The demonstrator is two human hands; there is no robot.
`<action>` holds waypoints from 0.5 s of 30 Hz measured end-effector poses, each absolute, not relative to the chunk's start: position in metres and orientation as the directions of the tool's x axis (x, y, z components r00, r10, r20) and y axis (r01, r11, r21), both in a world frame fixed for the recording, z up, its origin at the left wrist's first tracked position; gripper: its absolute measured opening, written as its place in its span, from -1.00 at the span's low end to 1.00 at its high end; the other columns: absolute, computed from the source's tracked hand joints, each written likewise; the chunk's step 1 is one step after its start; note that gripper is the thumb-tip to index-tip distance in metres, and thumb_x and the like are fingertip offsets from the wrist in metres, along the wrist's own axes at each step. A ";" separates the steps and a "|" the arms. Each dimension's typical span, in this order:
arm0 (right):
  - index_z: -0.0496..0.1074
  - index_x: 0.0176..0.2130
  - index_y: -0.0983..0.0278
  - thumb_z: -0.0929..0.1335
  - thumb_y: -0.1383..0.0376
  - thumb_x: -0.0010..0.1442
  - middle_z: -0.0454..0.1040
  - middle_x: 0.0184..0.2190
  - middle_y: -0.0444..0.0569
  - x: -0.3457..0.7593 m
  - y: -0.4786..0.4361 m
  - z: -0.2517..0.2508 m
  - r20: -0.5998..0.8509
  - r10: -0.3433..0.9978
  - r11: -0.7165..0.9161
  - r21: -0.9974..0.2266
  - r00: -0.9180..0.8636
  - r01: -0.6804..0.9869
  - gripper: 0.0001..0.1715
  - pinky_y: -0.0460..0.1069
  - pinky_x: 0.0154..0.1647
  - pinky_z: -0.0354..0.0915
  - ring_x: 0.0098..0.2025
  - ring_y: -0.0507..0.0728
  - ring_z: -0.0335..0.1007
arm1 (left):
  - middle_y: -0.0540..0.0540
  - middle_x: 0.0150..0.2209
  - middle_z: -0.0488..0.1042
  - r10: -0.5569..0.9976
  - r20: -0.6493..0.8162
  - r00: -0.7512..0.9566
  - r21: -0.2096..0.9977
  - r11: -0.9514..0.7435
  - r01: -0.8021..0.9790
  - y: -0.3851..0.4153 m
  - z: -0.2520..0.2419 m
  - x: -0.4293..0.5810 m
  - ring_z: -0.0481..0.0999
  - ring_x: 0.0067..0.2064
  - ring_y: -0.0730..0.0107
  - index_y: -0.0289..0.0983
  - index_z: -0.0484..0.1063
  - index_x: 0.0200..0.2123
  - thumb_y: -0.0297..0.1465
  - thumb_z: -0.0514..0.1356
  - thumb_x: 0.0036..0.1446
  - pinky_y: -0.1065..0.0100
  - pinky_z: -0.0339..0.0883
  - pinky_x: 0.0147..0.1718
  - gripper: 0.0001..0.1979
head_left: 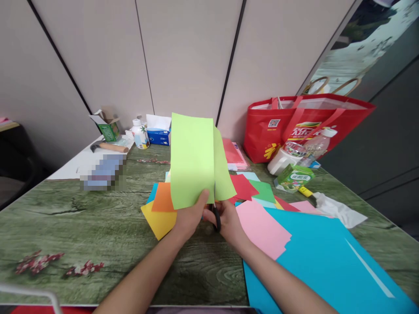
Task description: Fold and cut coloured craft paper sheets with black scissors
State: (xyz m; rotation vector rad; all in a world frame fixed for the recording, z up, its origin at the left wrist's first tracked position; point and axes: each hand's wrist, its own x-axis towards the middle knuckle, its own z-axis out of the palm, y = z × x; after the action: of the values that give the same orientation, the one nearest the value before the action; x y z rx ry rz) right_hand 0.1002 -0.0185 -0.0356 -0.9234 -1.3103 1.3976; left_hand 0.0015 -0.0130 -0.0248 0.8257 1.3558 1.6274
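Observation:
A light green paper sheet (pixel 192 161) stands upright in front of me, pinched at its lower edge by my left hand (pixel 193 216). My right hand (pixel 229 220) is closed on the black handles of a pair of scissors (pixel 216 218). Their blades sit in a cut that runs up the sheet, and a narrower green strip (pixel 224 170) leans away on the right side. Beneath the sheet lie orange paper (pixel 163 198) and yellow paper (pixel 159 220). Close to my right wrist rests a stack of pink paper (pixel 262 226) on a large blue sheet (pixel 314 261).
A red bag (pixel 262 131) stands at the back right, with a clear bottle (pixel 319 146) and a green carton (pixel 294 178) before it. At the back left are a hammer (pixel 113 147), a white bottle (pixel 140 134) and a blue tissue box (pixel 159 136). Red paper (pixel 244 187) lies behind my right hand.

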 end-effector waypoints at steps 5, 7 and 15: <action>0.37 -0.26 0.27 0.48 0.03 -0.18 0.49 -0.47 -0.03 0.101 -0.017 -0.035 0.073 0.958 0.019 -0.981 -0.277 -0.191 -0.47 -0.02 -0.51 0.28 -0.44 0.16 0.40 | -0.18 0.00 0.45 0.919 -0.018 -0.394 0.983 -0.057 -0.177 -0.014 -0.030 0.003 0.38 0.06 0.26 -0.26 0.43 -0.13 -0.36 0.29 -0.08 0.24 0.13 0.11 -0.62; 0.38 -0.27 0.27 0.48 0.03 -0.18 0.49 -0.46 -0.02 0.101 -0.017 -0.034 0.073 0.959 0.017 -0.979 -0.275 -0.203 -0.47 -0.02 -0.50 0.28 -0.43 0.16 0.40 | -0.19 0.00 0.45 0.920 -0.018 -0.391 0.983 -0.055 -0.174 -0.015 -0.029 0.003 0.39 0.06 0.24 -0.26 0.44 -0.14 -0.35 0.30 -0.09 0.22 0.14 0.11 -0.63; 0.38 -0.26 0.28 0.46 -0.02 -0.18 0.48 -0.49 -0.03 0.100 -0.017 -0.032 0.077 0.965 0.038 -0.987 -0.252 -0.156 -0.44 -0.03 -0.51 0.28 -0.45 0.16 0.39 | -0.16 -0.01 0.46 0.924 0.004 -0.383 0.980 -0.080 -0.183 -0.016 -0.031 0.002 0.39 0.05 0.27 -0.25 0.44 -0.14 -0.35 0.29 -0.08 0.27 0.15 0.10 -0.64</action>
State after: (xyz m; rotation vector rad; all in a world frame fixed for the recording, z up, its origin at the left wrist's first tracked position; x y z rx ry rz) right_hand 0.1003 -0.0170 -0.0320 -0.9195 -1.3068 1.4193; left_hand 0.0020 -0.0160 -0.0307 0.8802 1.3109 1.6092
